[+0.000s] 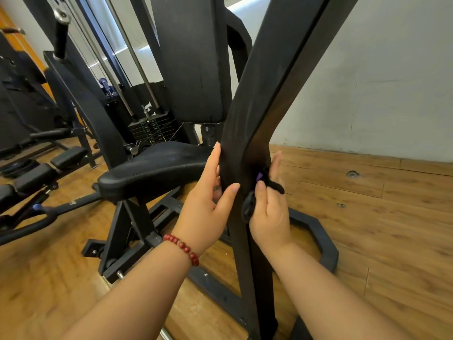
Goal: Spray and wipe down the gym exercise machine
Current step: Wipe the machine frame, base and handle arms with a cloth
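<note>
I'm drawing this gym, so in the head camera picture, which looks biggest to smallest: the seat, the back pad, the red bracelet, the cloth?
1. back pad
2. seat
3. cloth and bracelet: they look about alike; the right hand hides part of the cloth.

Head camera faces forward and down, seemingly close to the upright (245, 133).

Both our forearms reach forward. Our left hand (208, 192) grips the upright (245, 133), thumb in front; our right hand (269, 214) pinches a dark cloth (248, 207) under its thumb, fingers straight.
</note>
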Available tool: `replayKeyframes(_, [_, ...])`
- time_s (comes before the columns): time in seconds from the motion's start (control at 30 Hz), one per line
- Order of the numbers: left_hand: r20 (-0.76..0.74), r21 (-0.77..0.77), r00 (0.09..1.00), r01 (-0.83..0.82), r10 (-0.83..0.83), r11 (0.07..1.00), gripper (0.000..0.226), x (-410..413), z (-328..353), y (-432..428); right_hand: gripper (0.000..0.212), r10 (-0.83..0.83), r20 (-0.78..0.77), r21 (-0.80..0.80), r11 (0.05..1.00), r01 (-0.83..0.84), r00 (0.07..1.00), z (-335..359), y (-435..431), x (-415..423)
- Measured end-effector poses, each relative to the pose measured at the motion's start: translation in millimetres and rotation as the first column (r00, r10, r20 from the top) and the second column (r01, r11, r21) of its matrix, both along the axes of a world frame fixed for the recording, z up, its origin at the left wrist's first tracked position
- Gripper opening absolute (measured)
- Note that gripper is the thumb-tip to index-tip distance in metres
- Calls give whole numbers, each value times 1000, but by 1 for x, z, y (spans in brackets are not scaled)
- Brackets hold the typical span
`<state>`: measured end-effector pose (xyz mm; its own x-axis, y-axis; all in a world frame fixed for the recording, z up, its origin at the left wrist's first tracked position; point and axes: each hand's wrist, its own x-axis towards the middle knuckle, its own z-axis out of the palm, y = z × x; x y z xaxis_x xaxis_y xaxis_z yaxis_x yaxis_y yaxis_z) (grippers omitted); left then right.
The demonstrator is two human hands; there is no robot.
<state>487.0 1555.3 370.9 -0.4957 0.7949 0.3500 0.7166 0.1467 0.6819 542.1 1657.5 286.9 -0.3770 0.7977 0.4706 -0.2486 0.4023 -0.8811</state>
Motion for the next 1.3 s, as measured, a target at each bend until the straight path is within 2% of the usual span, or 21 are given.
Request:
replayKeyframes(0.07, [56,19,998,-4,3,1000,78,4,-8,0,58,-11,-14,-10,1000,11,1000,-3,-3,6])
replayKeyframes(0.2, [141,66,990,-22,12,998,74,8,-18,0,60,-11,-57,-31,999,9,998,24,-6,1])
replayKeyframes(0.3, [148,62,988,-59,49,996,71,9,-25,-4,91,-37,21,-53,998,38,999,7,-5,-1])
replayKeyframes(0.33, [155,50,986,-63,55,997,73,10,-29,-5,93,-34,41,-73,997,37,999,-6,-8,2])
replayKeyframes(0.4, [190,24,981,-50,45,998,76,11,-41,-7,67,-33,56,-95,995,39,998,-38,-18,9])
replayKeyframes(0.47, [223,10,974,-47,43,999,79,14,-52,-9,55,-22,55,-132,991,30,998,-63,-27,16])
replayKeyframes(0.57, [236,7,970,-57,54,998,83,17,-65,-10,52,-23,65,-222,974,37,998,-61,-31,14])
replayKeyframes(0.63, [248,19,967,-65,58,998,83,14,-74,-11,52,-26,16,-230,973,29,1000,-42,-32,9])
replayKeyframes(0.73, [248,41,968,-50,38,998,74,11,-80,-14,51,-85,-36,-100,992,81,996,-34,-34,4])
replayKeyframes(0.8, [253,39,967,-42,31,998,68,10,-84,-17,51,-114,-20,-40,993,113,993,-59,-36,4])
replayKeyframes(0.93, [263,-6,963,-55,54,998,70,10,-92,-23,47,-82,101,-226,969,103,992,-121,-55,11])
replayKeyframes(1.03, [273,-29,961,-47,53,998,72,11,-101,-27,45,-116,112,-357,922,149,987,-116,-61,8])
replayKeyframes(1.1, [280,-29,959,-35,42,999,74,11,-108,-29,43,-140,53,-350,925,150,989,-91,-58,4])
replayKeyframes(1.2, [276,-10,960,-49,50,999,74,12,-116,-31,44,-166,-19,-243,957,156,986,-79,-54,3])
replayKeyframes(1.23, [267,-7,962,-57,56,998,74,12,-118,-31,45,-171,-5,-215,962,166,985,-87,-53,5])
replayKeyframes(1.3, [243,-5,967,-74,73,997,75,13,-121,-30,46,-100,210,-222,964,147,973,-111,-55,13])
